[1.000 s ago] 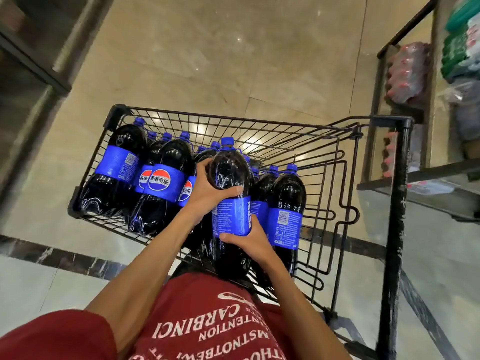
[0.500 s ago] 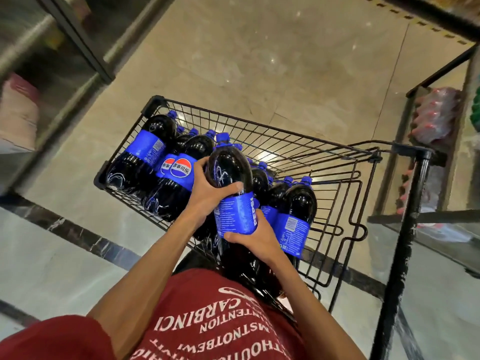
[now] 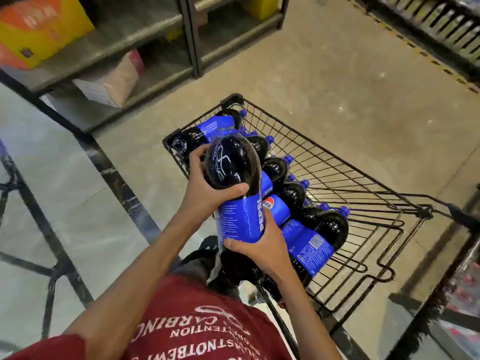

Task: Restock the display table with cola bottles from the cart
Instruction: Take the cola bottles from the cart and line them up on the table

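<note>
A large cola bottle with a blue label is lifted above the black wire cart. My left hand grips its dark upper body, thumb across the front. My right hand grips it lower, around the label's bottom edge. Several more cola bottles with blue caps lie packed along the cart's near-left side. The held bottle's cap is hidden from view.
Grey metal shelving stands at the upper left, holding a yellow-orange carton and a cardboard box. Another dark rack runs along the upper right. Beige tiled floor lies beyond the cart. The cart's handle points right.
The held bottle has risen further out of the cart and come closer to me. The view has swung left, bringing the grey shelving into sight. Both hands keep their grip.
</note>
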{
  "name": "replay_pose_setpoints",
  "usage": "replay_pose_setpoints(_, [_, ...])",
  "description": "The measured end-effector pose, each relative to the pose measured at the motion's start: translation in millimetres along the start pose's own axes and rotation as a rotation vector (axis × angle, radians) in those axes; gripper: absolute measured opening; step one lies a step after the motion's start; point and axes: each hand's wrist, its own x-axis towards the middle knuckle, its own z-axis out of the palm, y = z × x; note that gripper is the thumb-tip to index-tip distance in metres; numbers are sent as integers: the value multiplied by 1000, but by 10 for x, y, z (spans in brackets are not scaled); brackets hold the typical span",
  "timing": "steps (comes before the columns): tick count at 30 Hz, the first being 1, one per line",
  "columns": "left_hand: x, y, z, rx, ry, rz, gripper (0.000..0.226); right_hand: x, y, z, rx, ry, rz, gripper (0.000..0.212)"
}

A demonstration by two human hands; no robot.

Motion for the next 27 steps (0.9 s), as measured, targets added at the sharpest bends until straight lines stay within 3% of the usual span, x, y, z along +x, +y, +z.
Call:
replay_pose_setpoints(9, [2,347,-991,-38,236,148,98,231,-759,595,-100,-121,-213,95])
replay_pose_setpoints(16, [209,534,-1929,-74,316,180,109,495,-1378,1347,-107,-169,-293,88])
replay_pose_setpoints(20, [360,612,-2541,-77,363,195,97,623,-1797,1830,-118,-212,-332,92])
replay_pose_setpoints(23, [492,637,-3011,-55,394,216,95,709,-2103,2201,-132,-233,-359,83])
replay_pose_setpoints(27, [679,674,-3554,-12,417,214,98,889,-2407,2662,-132,-265,-369,92])
